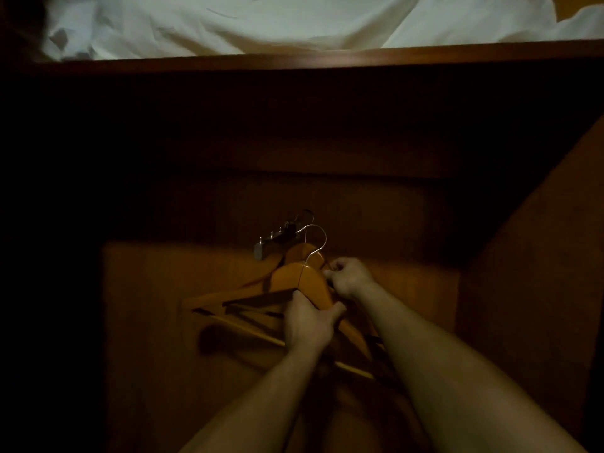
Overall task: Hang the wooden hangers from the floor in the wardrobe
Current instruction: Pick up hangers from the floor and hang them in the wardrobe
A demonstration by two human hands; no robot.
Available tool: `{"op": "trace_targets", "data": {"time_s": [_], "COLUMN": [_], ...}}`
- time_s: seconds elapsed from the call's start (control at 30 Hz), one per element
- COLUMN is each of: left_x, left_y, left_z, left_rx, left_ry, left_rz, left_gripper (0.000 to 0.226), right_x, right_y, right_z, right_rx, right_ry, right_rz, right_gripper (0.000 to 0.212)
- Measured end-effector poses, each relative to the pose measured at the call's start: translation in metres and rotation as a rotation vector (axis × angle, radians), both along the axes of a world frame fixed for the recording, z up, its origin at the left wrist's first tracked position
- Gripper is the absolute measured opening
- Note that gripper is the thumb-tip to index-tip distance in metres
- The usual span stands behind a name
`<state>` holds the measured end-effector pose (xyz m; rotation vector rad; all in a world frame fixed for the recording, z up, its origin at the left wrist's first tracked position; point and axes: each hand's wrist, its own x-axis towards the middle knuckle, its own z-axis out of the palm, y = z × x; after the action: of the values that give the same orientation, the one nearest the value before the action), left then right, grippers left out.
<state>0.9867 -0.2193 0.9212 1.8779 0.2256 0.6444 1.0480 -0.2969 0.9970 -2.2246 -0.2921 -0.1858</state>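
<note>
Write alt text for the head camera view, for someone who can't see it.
In dim light, the left hand grips the top one of several wooden hangers piled on a wooden floor; the right hand grips the pile just beyond. Rumpled white bedding shows at the top.

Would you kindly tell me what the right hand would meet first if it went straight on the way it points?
Probably the metal hook of the top wooden hanger, just beyond the knuckles of the right hand; the clip hanger lies farther on. Depth is unclear here.
</note>
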Motion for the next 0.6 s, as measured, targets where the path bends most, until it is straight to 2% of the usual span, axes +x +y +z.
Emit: {"op": "trace_targets", "data": {"time_s": [0.17, 0.27, 0.37, 0.43, 0.53, 0.6], "left_x": [0.015, 0.025, 0.03, 0.033, 0.038, 0.042], "left_y": [0.007, 0.014, 0.019, 0.021, 0.023, 0.024], "left_z": [0.001, 0.004, 0.006, 0.008, 0.008, 0.005], "left_rx": [0.008, -0.002, -0.004, -0.008, -0.014, -0.022], "left_ry": [0.0, 0.024, 0.032, 0.035, 0.028, 0.025], "left_rz": [0.033, 0.067, 0.088, 0.092, 0.096, 0.097], "left_gripper": [0.055, 0.055, 0.058, 0.059, 0.06, 0.061], "right_x": [0.017, 0.027, 0.036, 0.04, 0.046, 0.049], "right_y": [0.011, 0.016, 0.02, 0.021, 0.021, 0.022], "right_z": [-0.001, -0.002, -0.005, -0.007, -0.009, -0.011], "right_rx": [0.016, 0.051, 0.058, 0.054, 0.051, 0.061], "right_ry": [-0.016, -0.017, -0.002, 0.012, 0.028, 0.038], "right_rz": [0.038, 0.047, 0.053, 0.06, 0.066, 0.073], "right_gripper": [0.024, 0.007, 0.006, 0.013, 0.033, 0.037]}}
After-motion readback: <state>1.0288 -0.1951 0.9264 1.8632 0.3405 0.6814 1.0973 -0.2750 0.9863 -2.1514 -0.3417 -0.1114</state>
